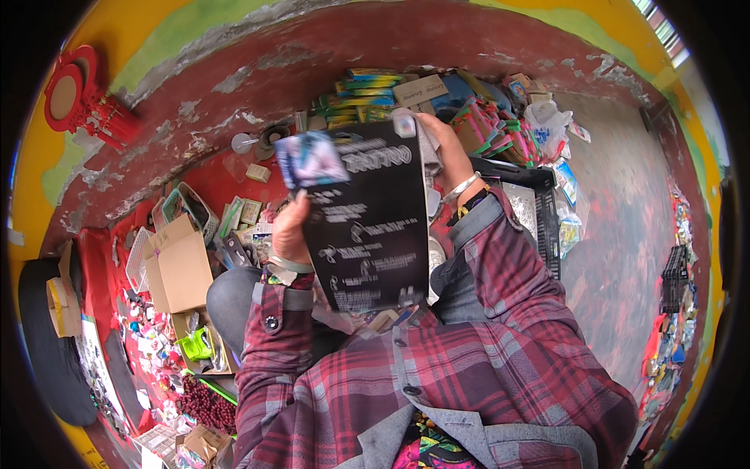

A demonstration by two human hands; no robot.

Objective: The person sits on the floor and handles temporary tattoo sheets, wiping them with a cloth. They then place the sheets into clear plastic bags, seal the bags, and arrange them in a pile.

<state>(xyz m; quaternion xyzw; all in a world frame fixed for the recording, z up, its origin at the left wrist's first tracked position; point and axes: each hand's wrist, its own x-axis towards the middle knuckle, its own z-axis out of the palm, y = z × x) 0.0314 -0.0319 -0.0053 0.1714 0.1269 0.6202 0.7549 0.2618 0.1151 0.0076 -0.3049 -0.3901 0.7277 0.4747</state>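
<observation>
Head view, looking down past a plaid shirt: two bare hands hold up a flat black panel between them, its face toward the viewer. The panel is a tall rectangle leaning slightly to the left, with white lettering, small line drawings and a colour picture blurred at its upper left corner. The left hand is closed on the panel's left edge, the thumb lying against that edge just below the picture; its other fingers are mostly hidden, so how far they curl cannot be told. The right hand sits higher, bent around the upper right edge, where a greyish strip, hard to identify, lies between its fingers and the black face. Each wrist, just below its fingers, wears a pale bangle. Beyond the fingers of both hands, near the wall, is a pile of yellow and green packages. To the right of the right fingers lies a clear plastic bag; below and right of them stands a black crate. Left of the left fingers is an open cardboard box; farther down on that side are a lime-green object and a heap of dark red beads.
</observation>
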